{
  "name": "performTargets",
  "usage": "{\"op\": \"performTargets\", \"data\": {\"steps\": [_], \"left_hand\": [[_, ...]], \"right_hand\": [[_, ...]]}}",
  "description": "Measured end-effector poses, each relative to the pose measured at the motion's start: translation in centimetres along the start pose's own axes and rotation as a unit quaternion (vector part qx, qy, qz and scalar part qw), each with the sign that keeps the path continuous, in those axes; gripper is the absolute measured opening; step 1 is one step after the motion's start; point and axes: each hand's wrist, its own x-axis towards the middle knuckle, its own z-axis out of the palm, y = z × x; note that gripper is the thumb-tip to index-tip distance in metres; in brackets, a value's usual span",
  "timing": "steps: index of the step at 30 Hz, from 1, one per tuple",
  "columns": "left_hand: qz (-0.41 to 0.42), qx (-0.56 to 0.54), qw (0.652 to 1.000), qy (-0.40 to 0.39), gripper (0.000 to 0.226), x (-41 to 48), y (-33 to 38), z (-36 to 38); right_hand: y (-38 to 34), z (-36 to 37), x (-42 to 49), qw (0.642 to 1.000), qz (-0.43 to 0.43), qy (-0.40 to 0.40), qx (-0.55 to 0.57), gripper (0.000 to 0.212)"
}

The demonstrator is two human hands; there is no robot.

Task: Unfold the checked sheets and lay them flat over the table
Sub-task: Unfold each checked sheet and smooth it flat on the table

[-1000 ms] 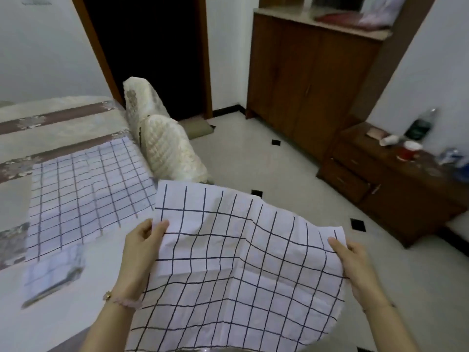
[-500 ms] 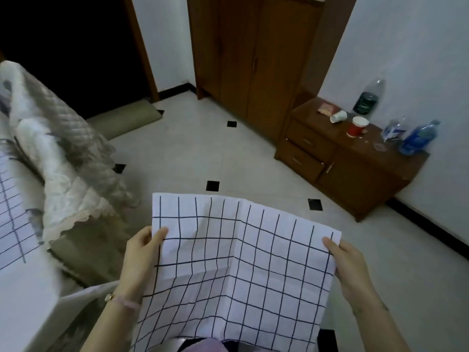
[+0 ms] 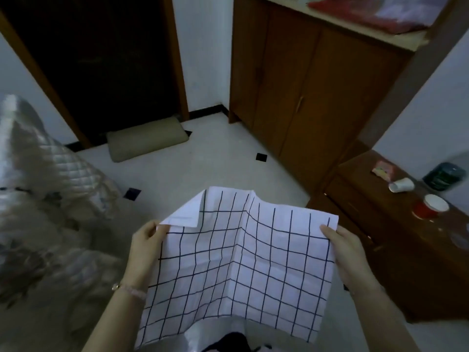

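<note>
Far left: blurred quilted cover [image 3: 38, 186]. No table in view.

Next along: left hand [image 3: 146, 246] pinching the left edge of the checked sheet [image 3: 243, 262], thumb on the front face, fingers behind.

Sheet held mid-air in front of the body, over bare floor, resting on nothing. Opened out and mostly spread. Creased down the middle, top-left corner [image 3: 184, 213] flopped forward, plain back showing.

Right edge gripped by right hand [image 3: 347, 252], thumb on the front just below the top-right corner.

Far right: low cabinet [image 3: 380, 199] with tipped white cup [image 3: 402, 185], red cup [image 3: 429, 207] and dark bottle [image 3: 444, 174] on top. Irrelevant to the job.

Step, as judged: unfolding done bar that corner, laying pending.

Next move likely needs:
- turn to find the table
- hold both edges taut
- flick the flopped corner back
- lower the far edge first
- smooth the centre crease

Risk: corner trapped underneath on landing.
</note>
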Motion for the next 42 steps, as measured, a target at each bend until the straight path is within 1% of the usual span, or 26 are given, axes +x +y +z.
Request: {"op": "performTargets", "data": {"steps": [3, 5, 11, 15, 20, 22, 25, 28, 30, 31, 34, 35, 39, 42], "left_hand": [[0.008, -0.029, 0.999, 0.036, 0.015, 4.9, 3.2, -0.2], [0.005, -0.042, 0.997, 0.060, 0.017, 8.0, 4.3, -0.4], [-0.033, -0.052, 0.990, 0.124, 0.023, 17.8, 4.3, -1.1], [-0.036, -0.081, 0.974, 0.210, 0.022, 24.3, 6.6, -2.3], [-0.015, -0.089, 0.946, 0.313, 0.024, 30.6, 10.4, -5.8], [-0.013, -0.091, 0.932, 0.351, 0.018, 32.7, 10.7, -7.4], [-0.017, -0.090, 0.917, 0.388, 0.020, 36.1, 9.9, -9.7], [-0.026, -0.088, 0.911, 0.403, 0.033, 39.8, 8.4, -12.1], [-0.027, -0.093, 0.904, 0.416, 0.040, 42.7, 7.5, -14.2], [-0.024, -0.097, 0.898, 0.428, 0.039, 44.1, 7.2, -15.3], [-0.015, -0.093, 0.882, 0.462, 0.029, 48.1, 7.9, -19.0], [-0.009, -0.091, 0.877, 0.471, 0.028, 49.2, 8.6, -20.4], [0.020, -0.068, 0.860, 0.505, 0.037, 52.5, 11.8, -26.1], [0.039, -0.056, 0.827, 0.558, 0.035, 53.0, 14.2, -30.3]], "right_hand": [[-4.3, 4.1, 5.2, 0.999, -0.026, -0.029, 0.002, 0.019], [-6.2, 7.2, 8.8, 0.998, -0.030, -0.052, -0.007, 0.016], [-10.3, 18.3, 20.3, 0.986, -0.025, -0.157, -0.042, 0.014], [-15.4, 27.0, 27.5, 0.969, -0.038, -0.236, -0.062, 0.019], [-23.3, 38.8, 33.2, 0.944, -0.069, -0.313, -0.077, 0.014], [-25.3, 43.3, 34.5, 0.932, -0.084, -0.346, -0.075, 0.017], [-26.3, 49.7, 36.3, 0.917, -0.080, -0.382, -0.086, 0.018], [-26.4, 56.2, 38.1, 0.905, -0.074, -0.406, -0.105, 0.013], [-26.6, 60.9, 38.8, 0.899, -0.071, -0.417, -0.116, 0.019], [-27.1, 63.4, 39.0, 0.894, -0.072, -0.426, -0.119, 0.022], [-29.5, 71.1, 38.9, 0.876, -0.093, -0.455, -0.127, 0.019], [-30.7, 73.7, 38.6, 0.867, -0.107, -0.468, -0.130, 0.018], [-35.5, 84.0, 35.9, 0.818, -0.168, -0.538, -0.114, 0.013], [-38.1, 91.0, 32.9, 0.785, -0.195, -0.579, -0.105, 0.013]]}}
